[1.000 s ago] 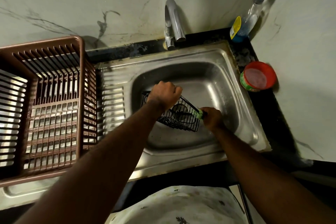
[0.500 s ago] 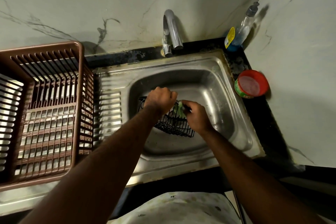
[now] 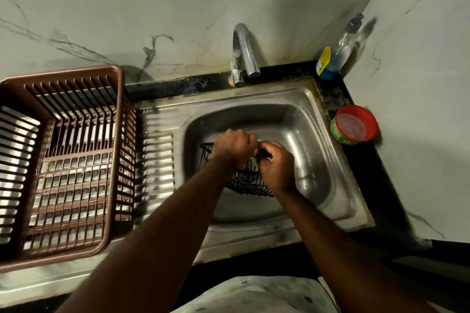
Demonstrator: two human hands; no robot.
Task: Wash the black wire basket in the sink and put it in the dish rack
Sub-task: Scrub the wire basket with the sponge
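1. The right hand (image 3: 276,164) has come inward. A second ago it worked the green scrubber (image 3: 254,161) at the basket's right end; now it sits against the left hand, fingers curled around the scrubber, of which only a sliver shows between the two hands.
2. The left hand (image 3: 232,146) has not let go — its fingers stay curled over the far rim of the black wire basket (image 3: 248,184), pinning it in place.
3. The basket itself has barely shifted. It lies inside the sink (image 3: 318,160) bowl, partly hidden under both hands, its near side showing below them.
4. What I read from this — the scrubbing pass has travelled from one end of the wire toward the middle, so washing is underway, not finished.
5. I see no water running from the tap (image 3: 245,53), so I judge a rinse is yet to come.
6. The brown dish rack (image 3: 114,134) stands to the left of the sink, with nothing in it that I can make out.
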